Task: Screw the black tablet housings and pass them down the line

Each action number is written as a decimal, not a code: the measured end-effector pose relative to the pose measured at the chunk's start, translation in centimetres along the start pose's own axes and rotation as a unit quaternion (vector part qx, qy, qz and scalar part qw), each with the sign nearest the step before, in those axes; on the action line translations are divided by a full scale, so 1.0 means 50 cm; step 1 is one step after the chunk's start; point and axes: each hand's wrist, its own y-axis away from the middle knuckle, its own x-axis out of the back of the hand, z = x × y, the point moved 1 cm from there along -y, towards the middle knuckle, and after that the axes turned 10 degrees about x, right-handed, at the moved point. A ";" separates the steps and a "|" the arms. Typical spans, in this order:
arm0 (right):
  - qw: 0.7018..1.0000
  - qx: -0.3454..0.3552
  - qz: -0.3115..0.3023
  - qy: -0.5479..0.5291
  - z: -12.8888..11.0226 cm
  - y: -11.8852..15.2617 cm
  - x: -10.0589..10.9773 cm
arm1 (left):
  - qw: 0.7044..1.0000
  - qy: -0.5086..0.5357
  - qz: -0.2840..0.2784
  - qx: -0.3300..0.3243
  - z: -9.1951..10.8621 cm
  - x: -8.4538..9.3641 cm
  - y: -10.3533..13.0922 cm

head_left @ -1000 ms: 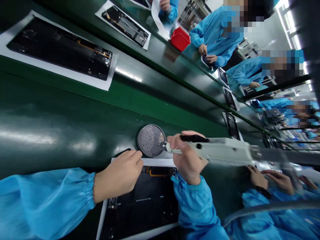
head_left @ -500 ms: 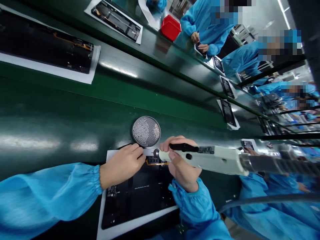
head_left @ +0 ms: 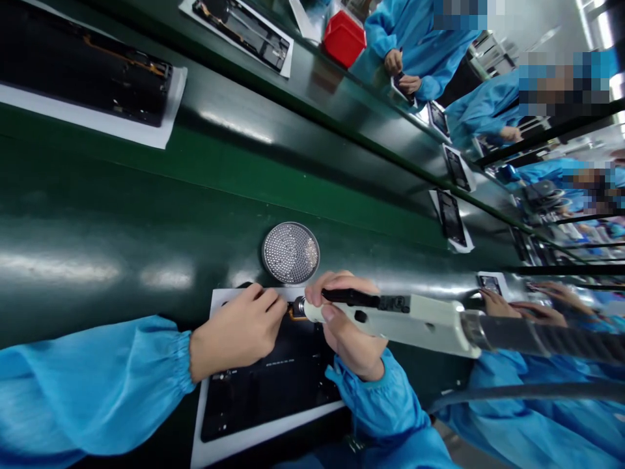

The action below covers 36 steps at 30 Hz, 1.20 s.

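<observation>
My right hand (head_left: 347,326) grips a white electric screwdriver (head_left: 410,318), its tip pointing left onto the top edge of a black device panel (head_left: 273,384) that lies on a white sheet (head_left: 244,443). My left hand (head_left: 234,332) rests on the panel's upper left corner, fingers curled and pressing beside the screwdriver tip. Just beyond the panel sits a round metal dish (head_left: 291,253) holding several small screws.
The green conveyor belt (head_left: 122,221) carries more black panels on white sheets (head_left: 83,71), (head_left: 244,36), (head_left: 452,218). A red bin (head_left: 344,38) stands at the far side. People in blue coats work across the belt, and another person's hands (head_left: 517,309) are to my right.
The screwdriver tip has moved from the screw dish down onto the panel's top edge. My left hand stayed on the panel's corner.
</observation>
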 end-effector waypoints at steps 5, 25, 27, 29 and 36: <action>1.000 -0.015 -0.007 -0.005 0.003 0.005 -0.001 | 1.000 0.007 0.005 0.010 0.004 0.001 0.001; 0.999 -0.004 -0.024 -0.034 0.005 0.011 -0.009 | 0.995 0.026 0.091 0.026 0.007 -0.003 0.008; 0.999 0.001 -0.029 -0.038 -0.004 0.004 -0.003 | 0.995 0.035 0.091 0.031 0.008 -0.006 0.008; 0.999 0.011 -0.016 -0.041 -0.015 -0.014 0.002 | 0.994 0.046 0.088 0.039 0.010 -0.008 0.008; 0.990 0.077 0.120 -0.011 0.008 -0.110 -0.007 | 0.994 0.062 0.075 0.058 0.013 -0.014 0.013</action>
